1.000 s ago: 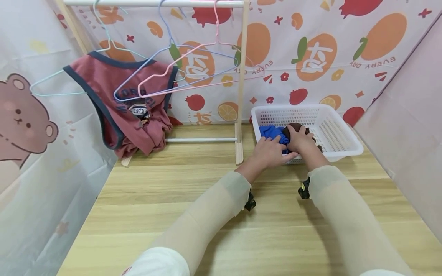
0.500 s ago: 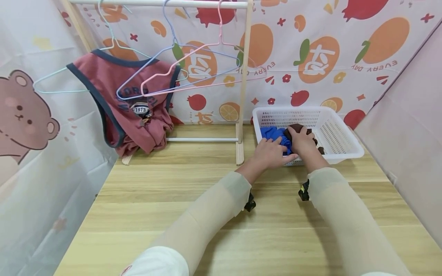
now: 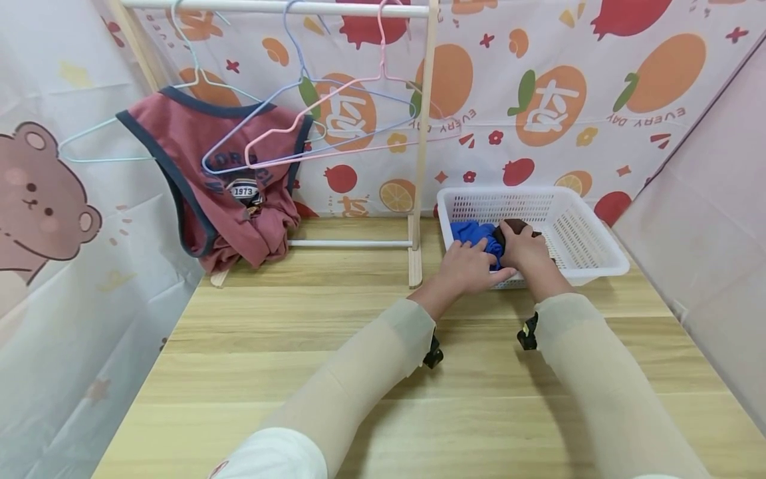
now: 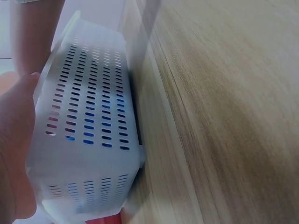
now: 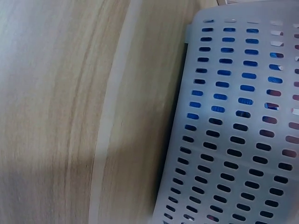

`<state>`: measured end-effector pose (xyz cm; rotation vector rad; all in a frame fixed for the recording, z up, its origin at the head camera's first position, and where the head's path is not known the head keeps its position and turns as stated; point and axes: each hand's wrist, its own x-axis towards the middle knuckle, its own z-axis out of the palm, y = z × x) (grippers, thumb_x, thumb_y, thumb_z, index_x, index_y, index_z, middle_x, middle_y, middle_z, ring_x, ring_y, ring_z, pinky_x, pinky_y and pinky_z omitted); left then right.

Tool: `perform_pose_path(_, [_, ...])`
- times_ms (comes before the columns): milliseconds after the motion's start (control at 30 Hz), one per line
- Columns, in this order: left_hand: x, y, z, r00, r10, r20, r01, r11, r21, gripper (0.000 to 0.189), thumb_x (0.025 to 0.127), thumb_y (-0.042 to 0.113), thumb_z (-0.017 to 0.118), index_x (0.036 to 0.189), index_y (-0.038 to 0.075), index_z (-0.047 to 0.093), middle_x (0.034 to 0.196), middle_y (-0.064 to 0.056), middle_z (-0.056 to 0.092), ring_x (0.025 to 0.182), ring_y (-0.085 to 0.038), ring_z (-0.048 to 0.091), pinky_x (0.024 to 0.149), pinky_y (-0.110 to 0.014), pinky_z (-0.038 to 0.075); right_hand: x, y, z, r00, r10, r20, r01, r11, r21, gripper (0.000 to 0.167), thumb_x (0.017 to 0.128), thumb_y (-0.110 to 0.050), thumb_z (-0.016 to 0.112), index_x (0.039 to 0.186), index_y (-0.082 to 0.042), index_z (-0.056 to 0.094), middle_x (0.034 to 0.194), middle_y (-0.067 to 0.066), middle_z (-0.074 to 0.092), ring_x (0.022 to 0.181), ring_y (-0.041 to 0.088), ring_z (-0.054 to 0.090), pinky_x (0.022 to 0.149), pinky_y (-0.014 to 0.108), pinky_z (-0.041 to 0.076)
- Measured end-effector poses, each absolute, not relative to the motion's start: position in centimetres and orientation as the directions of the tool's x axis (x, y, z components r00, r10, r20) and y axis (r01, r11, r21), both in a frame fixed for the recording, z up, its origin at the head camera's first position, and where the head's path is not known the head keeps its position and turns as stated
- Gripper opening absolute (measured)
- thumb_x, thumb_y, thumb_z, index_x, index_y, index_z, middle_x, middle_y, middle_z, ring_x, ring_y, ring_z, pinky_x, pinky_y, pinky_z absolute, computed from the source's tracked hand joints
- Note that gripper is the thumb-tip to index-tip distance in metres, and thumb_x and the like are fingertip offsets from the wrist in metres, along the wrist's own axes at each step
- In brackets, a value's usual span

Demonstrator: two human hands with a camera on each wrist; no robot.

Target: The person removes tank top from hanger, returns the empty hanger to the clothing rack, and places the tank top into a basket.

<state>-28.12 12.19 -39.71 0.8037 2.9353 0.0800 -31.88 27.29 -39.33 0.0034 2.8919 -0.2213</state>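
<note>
When viewed from the head, note crumpled, vivid blue cloth at nine o'clock inside a white perforated basket at three o'clock, touched, not clasped, by a loosely spread left hand, and, adjoining, bunched dark brown cloth beneath a right hand of indeterminable grip.

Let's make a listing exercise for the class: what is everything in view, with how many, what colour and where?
Rack: 1, pale wood with white bars, back of table
Hangers: 3, mint, blue, pink, on rack
Sleeveless top: 1, dusky red with navy trim, on mint hanger
Basket: 1, white, right of rack
Blue cloth: 1, blue, in basket
Dark cloth: at least 1, brown, in basket
Table: 1, wood-toned, underneath
Fruit-print sheet: 1, white, behind
Printed bear: 1, pinkish brown, far left
Wrist cameras: 2, black, at wrists
Sleeves: 2, beige, on forearms
Left hand: 1, at blue cloth
Right hand: 1, on dark cloth
</note>
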Motion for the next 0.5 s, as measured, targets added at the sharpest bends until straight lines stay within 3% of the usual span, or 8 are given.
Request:
perform_pose_path(367, [-28.15, 12.08, -39.34, -0.852, 0.519, -0.071, 0.516, 0.855, 0.059, 0.076, 0.088, 0.082, 0.017, 0.139, 0.039, 0.054, 0.16, 0.0, 0.031, 0.145, -0.026, 0.034, 0.115, -0.046, 0.027, -31.63, 27.19, -38.53, -0.967, -0.001, -0.254, 0.048, 0.981, -0.186, 0.087, 0.092, -0.025, 0.06, 0.159, -0.019, 0.005, 0.151, 0.042, 0.007, 0.129, 0.068, 0.023, 0.096, 0.071, 0.037])
perform_pose_path(500, [-28.05, 12.07, -39.42, -0.85, 0.521, -0.078, 0.52, 0.853, 0.044, 0.075, 0.089, 0.081, 0.017, 0.141, 0.039, 0.052, 0.161, 0.0, 0.029, 0.146, -0.026, 0.033, 0.115, -0.046, 0.026, -31.56, 27.25, -38.46, -0.963, 0.013, -0.269, 0.07, 0.976, -0.205, 0.086, 0.093, -0.027, 0.059, 0.159, -0.02, 0.005, 0.153, 0.039, 0.005, 0.132, 0.068, 0.017, 0.098, 0.077, 0.029])
